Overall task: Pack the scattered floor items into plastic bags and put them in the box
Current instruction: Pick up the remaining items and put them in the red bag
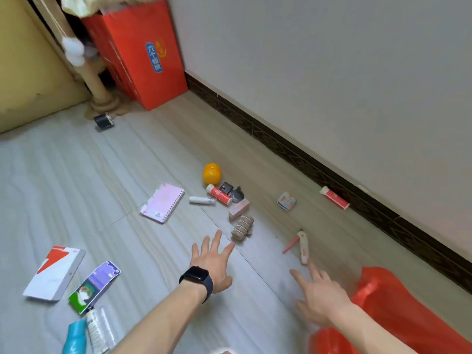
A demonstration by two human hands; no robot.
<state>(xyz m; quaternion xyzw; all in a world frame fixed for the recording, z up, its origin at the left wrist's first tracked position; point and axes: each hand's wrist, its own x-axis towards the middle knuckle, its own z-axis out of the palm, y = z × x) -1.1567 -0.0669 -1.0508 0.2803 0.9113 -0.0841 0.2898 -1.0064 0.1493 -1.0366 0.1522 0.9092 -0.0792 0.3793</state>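
Two empty, fingers spread: left hand (213,261), right hand (321,297); glossy translucent red plastic bag (390,305) beside right forearm.

Bare forearms; black smartwatch (196,277) on left wrist.

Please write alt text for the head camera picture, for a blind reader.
A person's left hand and right hand reach forward, open and empty, over a tiled floor strewn with small items: a pink notebook, a yellow toy, a red-and-white tube. A red plastic bag is beside the right arm; a red box stands in the corner.
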